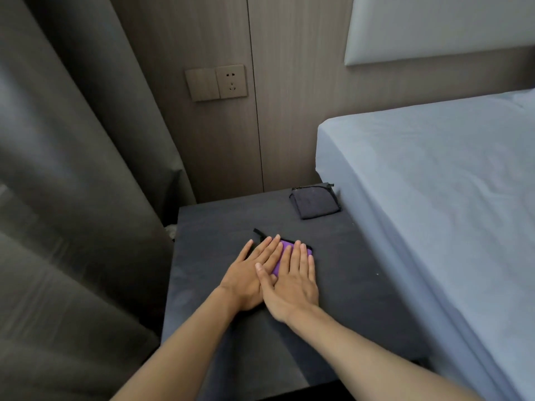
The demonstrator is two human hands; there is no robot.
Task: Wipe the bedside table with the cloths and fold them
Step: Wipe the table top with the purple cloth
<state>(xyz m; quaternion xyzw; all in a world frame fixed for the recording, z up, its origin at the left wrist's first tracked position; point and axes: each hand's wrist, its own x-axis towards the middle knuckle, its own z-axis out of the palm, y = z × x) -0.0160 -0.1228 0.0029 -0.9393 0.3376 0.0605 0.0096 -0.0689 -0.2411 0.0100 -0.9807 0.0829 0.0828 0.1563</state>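
Observation:
A folded purple cloth (283,250) with black edging lies near the middle of the dark bedside table (362,285). Both hands lie flat on top of it, fingers straight and side by side, hiding most of it. My left hand (254,270) covers its left part and my right hand (292,282) covers its right part, with the right thumb over the left hand. A black loop of the cloth's edging sticks out at the far left. A second cloth (315,202), dark grey and folded into a square, sits at the table's far right corner beside the bed.
A bed with a light blue sheet (434,198) runs along the table's right side. Grey curtains (72,198) hang at the left. A wood-panelled wall with a socket and switch plate (217,82) stands behind the table.

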